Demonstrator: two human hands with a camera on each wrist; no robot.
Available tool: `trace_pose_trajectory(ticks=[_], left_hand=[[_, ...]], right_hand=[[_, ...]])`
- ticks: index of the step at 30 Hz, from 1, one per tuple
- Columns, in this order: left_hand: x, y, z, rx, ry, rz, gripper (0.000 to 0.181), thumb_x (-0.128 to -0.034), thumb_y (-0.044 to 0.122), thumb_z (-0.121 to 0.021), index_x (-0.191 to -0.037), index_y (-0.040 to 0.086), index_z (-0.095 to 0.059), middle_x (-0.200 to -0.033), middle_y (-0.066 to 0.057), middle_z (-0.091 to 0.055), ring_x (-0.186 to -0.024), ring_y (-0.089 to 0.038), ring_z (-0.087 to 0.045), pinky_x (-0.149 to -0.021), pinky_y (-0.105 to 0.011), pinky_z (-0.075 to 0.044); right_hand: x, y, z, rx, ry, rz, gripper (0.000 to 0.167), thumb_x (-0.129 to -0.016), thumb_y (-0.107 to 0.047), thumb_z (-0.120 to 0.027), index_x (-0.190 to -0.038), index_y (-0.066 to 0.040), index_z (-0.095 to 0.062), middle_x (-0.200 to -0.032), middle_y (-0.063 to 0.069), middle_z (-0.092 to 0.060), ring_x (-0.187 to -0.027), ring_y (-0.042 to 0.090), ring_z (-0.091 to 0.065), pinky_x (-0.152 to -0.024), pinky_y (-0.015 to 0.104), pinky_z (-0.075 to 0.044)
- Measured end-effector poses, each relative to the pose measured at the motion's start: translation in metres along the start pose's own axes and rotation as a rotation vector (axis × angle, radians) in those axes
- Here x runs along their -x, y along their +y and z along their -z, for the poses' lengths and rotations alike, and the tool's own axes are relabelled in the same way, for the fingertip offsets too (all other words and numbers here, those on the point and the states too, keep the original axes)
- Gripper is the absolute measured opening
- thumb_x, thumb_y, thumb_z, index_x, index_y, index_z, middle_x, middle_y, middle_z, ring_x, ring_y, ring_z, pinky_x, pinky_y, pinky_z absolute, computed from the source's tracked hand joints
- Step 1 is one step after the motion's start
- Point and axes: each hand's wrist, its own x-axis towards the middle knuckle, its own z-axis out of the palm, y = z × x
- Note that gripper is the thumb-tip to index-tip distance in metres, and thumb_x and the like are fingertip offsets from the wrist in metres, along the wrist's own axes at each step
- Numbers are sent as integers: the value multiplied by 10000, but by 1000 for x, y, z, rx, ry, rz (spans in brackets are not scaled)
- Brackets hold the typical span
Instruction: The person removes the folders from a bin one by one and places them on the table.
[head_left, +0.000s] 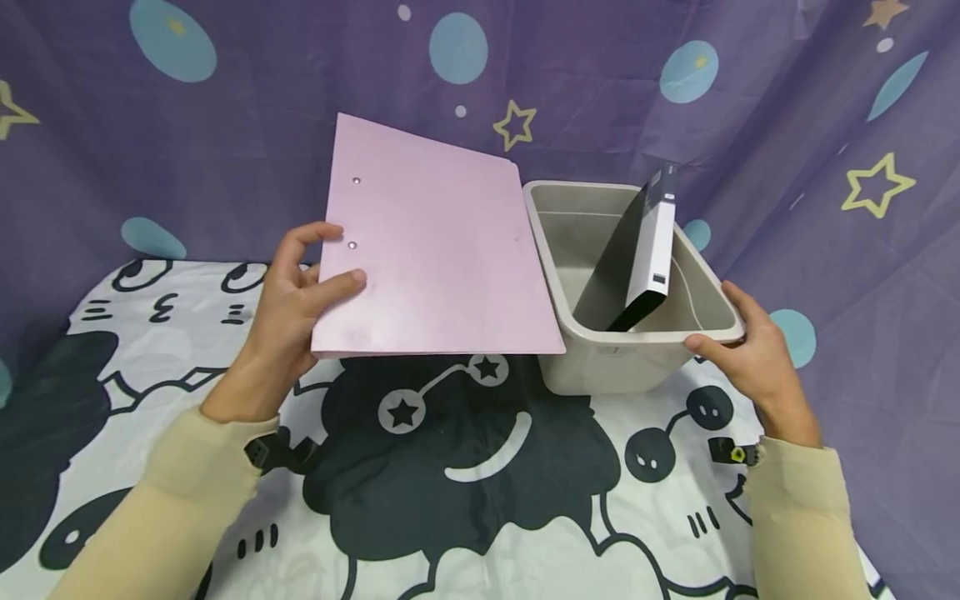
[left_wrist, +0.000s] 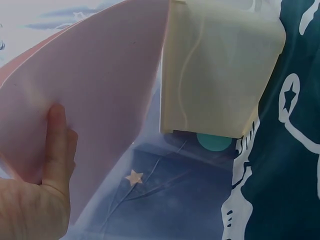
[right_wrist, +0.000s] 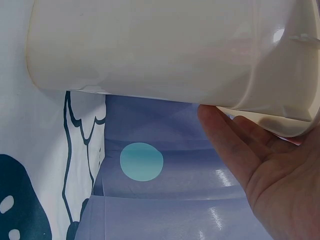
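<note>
A pink binder (head_left: 435, 275) with two rivets is held up left of the bin, its flat cover facing the head camera. My left hand (head_left: 285, 308) grips its left edge, the thumb lying on the cover. In the left wrist view fingers (left_wrist: 56, 145) lie along the binder's other side. On the right stands a beige plastic bin (head_left: 600, 367); the binder's right edge overlaps its left rim. My right hand (head_left: 757, 358) holds the bin's near right corner, thumb on the rim and fingers outside. Inside the bin leans a black binder (head_left: 611, 267) with a white spine, tilted and rising above the rim.
A white cloth (head_left: 540, 567) with black cartoon figures covers the surface. Behind and to the right hangs a purple curtain (head_left: 585, 83) with stars and blue ovals, close to the bin's far side. A dark wrist device (head_left: 277, 452) sits on the left sleeve.
</note>
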Motion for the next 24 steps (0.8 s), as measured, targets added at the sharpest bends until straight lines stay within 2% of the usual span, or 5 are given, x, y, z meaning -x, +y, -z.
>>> trace_pose_trajectory(ticks=[8,24], left_hand=[[3,-10,6,17,19,12,508,-879,-38,-628,-1288,174,-415,-1062,-139,-614,-730,-248,-708,-528,-379,-552],[6,-33,10,63,4,63,523,-869,-42,-649,-1273,202,-423,-1098,-121,-604,-762,-238,-704,-543,-382,-558]], right_hand=[[-1,1,0,11,-7,5,918,-785,-228,-786,-1514,-96,-244,-1296,236,-476,-874,50,-499,-669,66,-409],[-2,5,0,3,-13,8,924,-785,-215,-789,-1519,-114,-236,-1270,238,-489,-817,-10,-529,-648,84,-439]])
